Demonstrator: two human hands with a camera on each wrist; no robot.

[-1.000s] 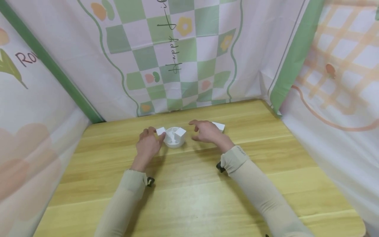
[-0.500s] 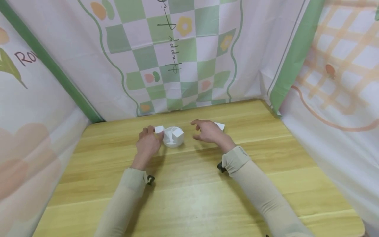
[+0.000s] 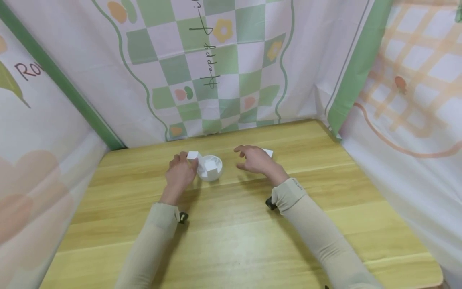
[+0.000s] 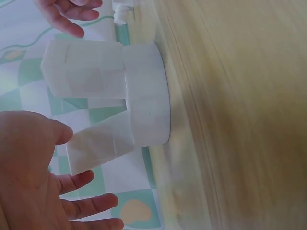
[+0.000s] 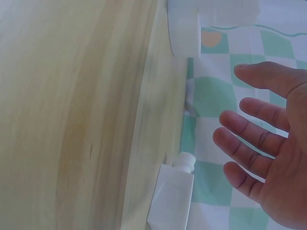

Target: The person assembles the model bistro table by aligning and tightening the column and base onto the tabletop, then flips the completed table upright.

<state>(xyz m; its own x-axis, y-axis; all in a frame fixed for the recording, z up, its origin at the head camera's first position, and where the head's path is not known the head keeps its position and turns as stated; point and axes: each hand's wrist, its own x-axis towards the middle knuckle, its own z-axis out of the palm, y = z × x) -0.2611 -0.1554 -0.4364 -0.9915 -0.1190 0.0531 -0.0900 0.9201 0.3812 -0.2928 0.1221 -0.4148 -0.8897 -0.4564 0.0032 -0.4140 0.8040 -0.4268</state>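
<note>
A round white dish [image 3: 218, 171] stands on the table with two square white bottles in it, their flat ends up. My left hand [image 3: 179, 172] pinches the left bottle [image 3: 193, 155] by its upper end, between thumb and fingers; it leans outward in the left wrist view. The other bottle [image 4: 88, 69] stands straighter, at the dish's front in the head view. To the right of the dish, my right hand [image 3: 255, 159] hovers with fingers spread loosely, holding nothing. Behind it a third white bottle [image 5: 172, 196] lies on its side, its round neck pointing toward the dish.
The wooden table [image 3: 231, 233] reaches back to a curtain [image 3: 223, 92] with a green checked print. More printed cloth [image 3: 408, 100] hangs along the right side and the left. Both forearms cross the front of the table.
The dish has turned and shifted slightly left, carrying the second bottle from its right side round to the front. My left hand's bottle has moved a little left and back. My right hand barely moved.
</note>
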